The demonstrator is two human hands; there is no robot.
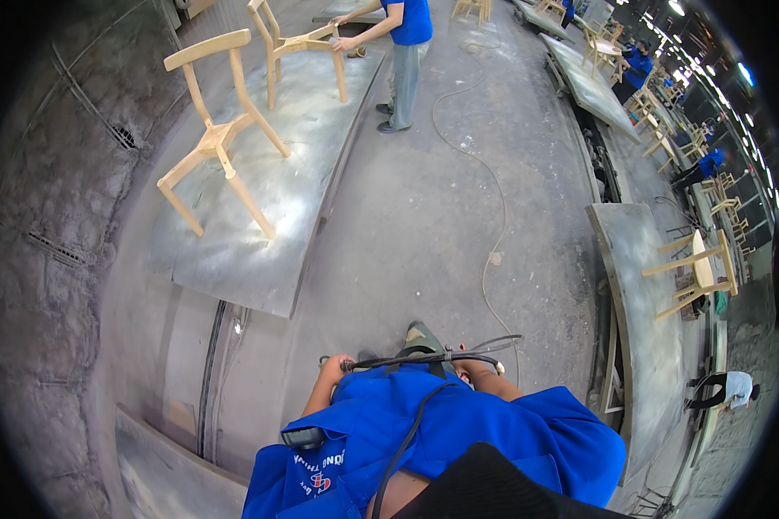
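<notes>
At my waist, my left hand (337, 367) is closed around one end of a black hose (389, 360), where a small metal fitting pokes out beside the fingers. The hose crosses in front of my blue jacket (424, 415) toward the right and splits into loose loops. My right hand (466, 374) is low beside the hose, its fingers mostly hidden, so I cannot see what it holds. A small pale tip (499, 368) shows near that wrist. Ahead on the left, an unfinished wooden chair frame (219, 138) stands without a seat on a metal-topped platform (234, 281).
A co-worker (407, 26) in blue handles a second chair frame (307, 41) at the platform's far end. A thin hose (500, 195) snakes along the floor. On the right, another platform (636, 251) bears a light wooden chair (701, 259). Several people work farther off.
</notes>
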